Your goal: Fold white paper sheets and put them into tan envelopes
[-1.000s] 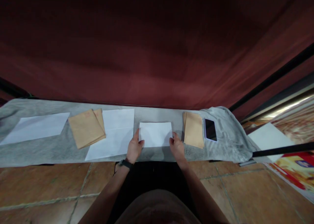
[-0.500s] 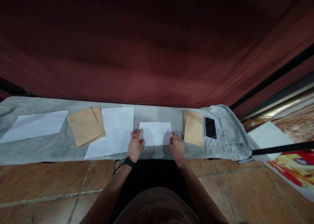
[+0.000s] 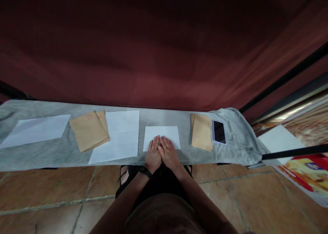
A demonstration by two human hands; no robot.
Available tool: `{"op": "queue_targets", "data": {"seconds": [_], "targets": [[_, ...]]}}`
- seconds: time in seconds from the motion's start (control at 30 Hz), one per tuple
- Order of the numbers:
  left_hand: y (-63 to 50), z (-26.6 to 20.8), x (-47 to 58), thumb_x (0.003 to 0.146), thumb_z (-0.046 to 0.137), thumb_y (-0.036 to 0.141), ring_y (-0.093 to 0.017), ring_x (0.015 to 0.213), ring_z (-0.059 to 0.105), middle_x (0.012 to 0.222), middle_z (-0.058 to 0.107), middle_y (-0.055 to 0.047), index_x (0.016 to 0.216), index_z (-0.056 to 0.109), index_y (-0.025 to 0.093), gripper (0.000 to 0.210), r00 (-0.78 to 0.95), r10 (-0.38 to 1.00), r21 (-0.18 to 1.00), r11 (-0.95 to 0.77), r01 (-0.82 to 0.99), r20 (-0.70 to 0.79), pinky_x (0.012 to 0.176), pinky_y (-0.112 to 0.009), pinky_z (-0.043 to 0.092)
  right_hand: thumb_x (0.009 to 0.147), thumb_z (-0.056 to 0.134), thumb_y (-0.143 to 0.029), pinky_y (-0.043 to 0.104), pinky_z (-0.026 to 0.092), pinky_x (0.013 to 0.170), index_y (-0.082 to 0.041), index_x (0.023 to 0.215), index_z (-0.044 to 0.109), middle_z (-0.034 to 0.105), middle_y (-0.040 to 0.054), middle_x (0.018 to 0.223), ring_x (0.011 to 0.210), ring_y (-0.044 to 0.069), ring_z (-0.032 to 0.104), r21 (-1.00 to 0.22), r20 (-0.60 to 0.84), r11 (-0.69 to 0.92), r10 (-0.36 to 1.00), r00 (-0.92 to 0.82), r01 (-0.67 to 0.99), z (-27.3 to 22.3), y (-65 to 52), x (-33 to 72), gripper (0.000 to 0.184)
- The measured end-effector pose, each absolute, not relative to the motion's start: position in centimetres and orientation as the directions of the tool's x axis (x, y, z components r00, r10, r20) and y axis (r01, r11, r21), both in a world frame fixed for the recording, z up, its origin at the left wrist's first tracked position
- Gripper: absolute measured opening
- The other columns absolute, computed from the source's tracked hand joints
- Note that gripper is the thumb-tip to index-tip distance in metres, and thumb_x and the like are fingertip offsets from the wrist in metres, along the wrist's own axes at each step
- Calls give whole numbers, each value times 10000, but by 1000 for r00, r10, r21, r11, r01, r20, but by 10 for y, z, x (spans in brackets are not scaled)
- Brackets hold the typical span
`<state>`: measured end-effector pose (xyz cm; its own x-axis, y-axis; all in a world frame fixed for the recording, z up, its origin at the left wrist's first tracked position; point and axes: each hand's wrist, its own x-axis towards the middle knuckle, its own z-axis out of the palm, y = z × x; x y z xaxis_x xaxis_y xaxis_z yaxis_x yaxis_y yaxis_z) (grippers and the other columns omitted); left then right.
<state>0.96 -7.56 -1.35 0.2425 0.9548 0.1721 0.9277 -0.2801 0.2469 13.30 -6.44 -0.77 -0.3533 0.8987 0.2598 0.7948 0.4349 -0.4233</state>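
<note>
Side by side, the person's left hand (image 3: 153,157) and right hand (image 3: 169,156) lay flat on a small white rectangular paper sheet (image 3: 162,130), fingers (image 3: 154,145) outstretched and grasping nothing. The sheet rested beneath them on the grey cloth-covered worktop (image 3: 164,116). Left of the fingers lay a larger white paper sheet (image 3: 123,144); to their right, a tan rectangular paper stack (image 3: 202,133).

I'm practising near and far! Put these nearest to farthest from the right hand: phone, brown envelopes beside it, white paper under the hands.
From the right hand:
1. White paper, partly beneath it.
2. Brown envelopes, off to its right.
3. Phone, farther right, past the envelopes.
</note>
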Motion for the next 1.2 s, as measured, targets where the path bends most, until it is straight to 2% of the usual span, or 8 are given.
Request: {"op": "queue_targets", "data": {"seconds": [0.2,0.33,0.7,0.83,0.93,1.07,1.2], "targets": [[-75,-9,-1,1003,335,254,-280,1539,253,1626,330,-202,1540,356,28,583,144,971,266,-192,945,190,1256,-478,250,1069,371,-365,482,308,1229,-103,1563,362,379,161,1611,1514,267,332,-320,271,351,924,-270,880,-15,-68,151,560],[-75,-9,-6,1019,357,339,-296,1536,259,1621,341,-197,1556,336,64,603,62,971,299,-131,945,230,1243,-519,261,1060,404,-381,517,315,1215,-73,1575,319,358,200,1612,1510,298,332,-294,308,334,920,-242,895,-18,-67,167,606],[-83,-8,-10,1015,354,334,-346,1518,296,1596,362,-250,1550,328,28,616,-90,964,341,0,940,250,1217,-574,295,1063,386,-353,539,344,1191,-52,1580,301,380,238,1590,1470,333,395,-290,386,207,919,-83,934,-22,-77,190,605],[-79,-4,-9,1016,341,323,-352,1508,317,1580,381,-264,1541,338,13,609,-51,963,299,-32,954,265,1208,-582,305,1062,368,-306,542,348,1183,-34,1558,343,387,241,1585,1476,336,383,-297,359,159,932,-44,942,-17,-72,187,566],[-68,1,-1,1013,331,306,-306,1527,288,1602,378,-207,1568,309,62,606,42,965,267,-113,957,258,1225,-544,297,1065,343,-286,526,349,1188,-37,1537,385,388,214,1593,1490,314,365,-321,300,228,945,-130,919,-8,-60,172,536],[-46,1,12,994,294,211,-260,1545,245,1634,336,-164,1566,327,68,591,200,967,223,-232,947,154,1254,-476,261,1080,298,-312,431,293,1243,-89,1524,437,391,136,1609,1510,231,340,-363,233,384,919,-317,849,0,-40,146,516],[-31,-4,11,987,283,189,-270,1549,227,1648,292,-172,1560,336,45,593,246,967,191,-254,948,62,1261,-467,237,1090,283,-349,435,257,1256,-89,1529,428,404,126,1600,1501,234,357,-352,198,390,920,-339,851,-5,-26,135,531]]}}
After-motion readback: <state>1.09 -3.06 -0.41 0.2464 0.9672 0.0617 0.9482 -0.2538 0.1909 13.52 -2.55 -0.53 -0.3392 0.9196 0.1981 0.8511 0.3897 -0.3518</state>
